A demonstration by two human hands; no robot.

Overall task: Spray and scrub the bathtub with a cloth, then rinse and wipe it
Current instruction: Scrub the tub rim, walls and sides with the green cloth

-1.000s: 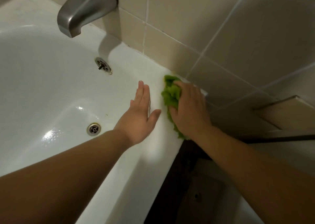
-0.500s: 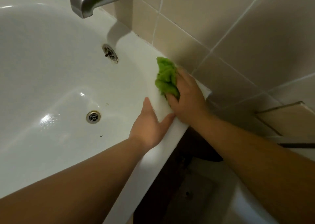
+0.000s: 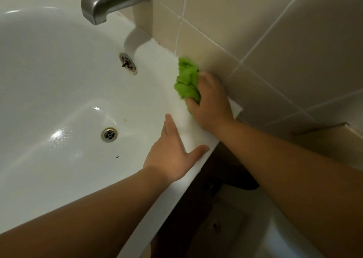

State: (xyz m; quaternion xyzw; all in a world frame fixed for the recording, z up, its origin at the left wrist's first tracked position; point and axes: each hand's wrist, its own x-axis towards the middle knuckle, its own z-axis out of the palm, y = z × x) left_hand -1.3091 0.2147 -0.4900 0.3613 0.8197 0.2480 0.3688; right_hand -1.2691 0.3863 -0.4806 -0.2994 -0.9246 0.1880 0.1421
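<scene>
The white bathtub [image 3: 59, 77] fills the left of the view, its rim running along the tiled wall. My right hand [image 3: 211, 104] grips a bunched green cloth [image 3: 187, 81] and presses it on the rim's corner where it meets the wall. My left hand [image 3: 172, 153] lies flat on the rim just below, fingers straight and thumb spread toward the outer edge. It holds nothing.
A grey metal spout [image 3: 110, 0] juts over the tub at the top. The overflow plate [image 3: 127, 63] sits on the tub's end wall and the drain [image 3: 109, 134] on its floor. Beige wall tiles [image 3: 275, 32] rise on the right. Dark floor lies beyond the rim.
My right hand has pushed the cloth along the rim toward the wall corner. My left hand slid back along the rim, nearer to me.
</scene>
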